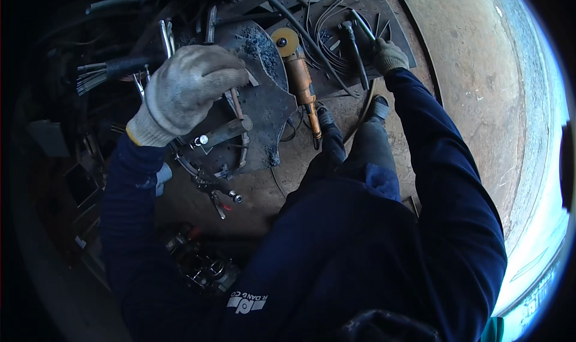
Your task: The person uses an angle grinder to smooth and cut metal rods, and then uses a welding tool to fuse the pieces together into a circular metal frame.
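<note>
My left hand [195,87], in a pale work glove, hovers over the dark metal worktop [273,111] with its fingers curled and pressed together. Whatever is in it, if anything, is hidden. Just below its fingertips a thin brownish metal bar [236,104] runs toward a short round bar [231,131]. My right hand [390,57], also gloved, reaches to the far right and is closed around the near end of a slim grey-green rod [363,25]. A hammer [355,51] lies beside that rod on a dark metal plate [375,0].
An orange angle grinder [303,84] with a yellow disc [285,42] rests between the worktop and plate. Coiled wire [327,33] lies on the plate. Clamping pliers [167,39] and a bundle of thin rods [93,77] are at left. My feet [378,108] stand below.
</note>
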`<control>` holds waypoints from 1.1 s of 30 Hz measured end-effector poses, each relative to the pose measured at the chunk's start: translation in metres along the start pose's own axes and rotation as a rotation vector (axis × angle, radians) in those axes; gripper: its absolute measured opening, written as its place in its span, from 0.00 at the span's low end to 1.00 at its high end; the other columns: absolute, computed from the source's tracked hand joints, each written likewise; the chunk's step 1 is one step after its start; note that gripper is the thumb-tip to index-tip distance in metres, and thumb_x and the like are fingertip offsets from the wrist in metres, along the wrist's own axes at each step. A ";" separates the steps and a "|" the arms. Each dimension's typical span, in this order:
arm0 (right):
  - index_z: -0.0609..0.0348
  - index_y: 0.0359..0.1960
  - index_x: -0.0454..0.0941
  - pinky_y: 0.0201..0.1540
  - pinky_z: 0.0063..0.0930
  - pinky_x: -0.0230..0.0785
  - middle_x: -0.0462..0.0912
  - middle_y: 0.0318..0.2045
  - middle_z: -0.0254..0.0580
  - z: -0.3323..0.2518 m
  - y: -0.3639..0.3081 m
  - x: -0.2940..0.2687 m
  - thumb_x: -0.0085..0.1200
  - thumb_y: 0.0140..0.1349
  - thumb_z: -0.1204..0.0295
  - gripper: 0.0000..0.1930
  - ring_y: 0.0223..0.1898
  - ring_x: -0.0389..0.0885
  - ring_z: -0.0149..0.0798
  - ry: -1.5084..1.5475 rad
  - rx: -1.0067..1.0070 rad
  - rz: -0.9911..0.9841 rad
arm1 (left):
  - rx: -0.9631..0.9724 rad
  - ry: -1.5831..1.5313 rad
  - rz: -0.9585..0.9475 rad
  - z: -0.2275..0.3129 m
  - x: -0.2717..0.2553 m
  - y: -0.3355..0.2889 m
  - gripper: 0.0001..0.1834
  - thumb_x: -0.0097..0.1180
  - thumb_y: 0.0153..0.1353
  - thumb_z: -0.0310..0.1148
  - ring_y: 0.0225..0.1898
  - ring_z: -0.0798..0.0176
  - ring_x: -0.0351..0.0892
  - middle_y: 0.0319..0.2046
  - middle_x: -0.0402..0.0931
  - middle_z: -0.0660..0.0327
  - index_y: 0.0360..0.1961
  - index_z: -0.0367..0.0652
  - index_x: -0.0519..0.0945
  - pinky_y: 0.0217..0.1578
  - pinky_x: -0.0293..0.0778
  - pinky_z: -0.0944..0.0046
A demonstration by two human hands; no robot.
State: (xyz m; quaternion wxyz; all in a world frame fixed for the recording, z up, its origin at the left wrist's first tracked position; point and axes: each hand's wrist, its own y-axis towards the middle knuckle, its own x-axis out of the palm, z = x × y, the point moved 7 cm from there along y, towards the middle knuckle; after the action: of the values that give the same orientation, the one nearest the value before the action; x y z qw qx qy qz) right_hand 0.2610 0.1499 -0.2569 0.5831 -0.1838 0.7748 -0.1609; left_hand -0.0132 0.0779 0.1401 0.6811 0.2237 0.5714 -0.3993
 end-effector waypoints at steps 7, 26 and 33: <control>0.50 0.63 0.74 0.60 0.44 0.70 0.77 0.59 0.54 -0.016 -0.053 -0.056 0.54 0.66 0.53 0.27 0.58 0.78 0.55 0.341 -0.024 0.198 | -0.565 -1.040 0.943 -0.034 -0.068 -0.082 0.13 0.54 0.71 0.28 0.52 0.44 0.83 0.50 0.81 0.48 0.55 0.37 0.78 0.56 0.79 0.46; 0.63 0.54 0.80 0.38 0.20 0.73 0.81 0.31 0.32 -0.169 -0.305 -0.212 0.53 0.73 0.64 0.17 0.33 0.77 0.24 1.122 -0.740 -0.907 | -0.395 -1.723 1.459 0.115 0.027 -0.067 0.21 0.51 0.72 0.33 0.61 0.44 0.76 0.60 0.75 0.47 0.63 0.37 0.72 0.59 0.78 0.47; 0.63 0.52 0.79 0.35 0.24 0.75 0.82 0.32 0.35 -0.153 -0.312 -0.172 0.53 0.73 0.68 0.13 0.32 0.79 0.26 1.179 -0.750 -0.718 | -0.999 -0.995 1.007 0.178 0.067 -0.073 0.18 0.55 0.70 0.29 0.45 0.70 0.80 0.41 0.79 0.64 0.60 0.39 0.76 0.50 0.79 0.67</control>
State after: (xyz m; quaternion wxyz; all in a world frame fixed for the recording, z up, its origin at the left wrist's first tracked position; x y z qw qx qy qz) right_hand 0.1873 -0.0388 0.0738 -0.1131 -0.4917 0.8522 -0.1382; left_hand 0.0377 -0.1194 0.1308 0.9663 -0.0759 0.1485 0.1961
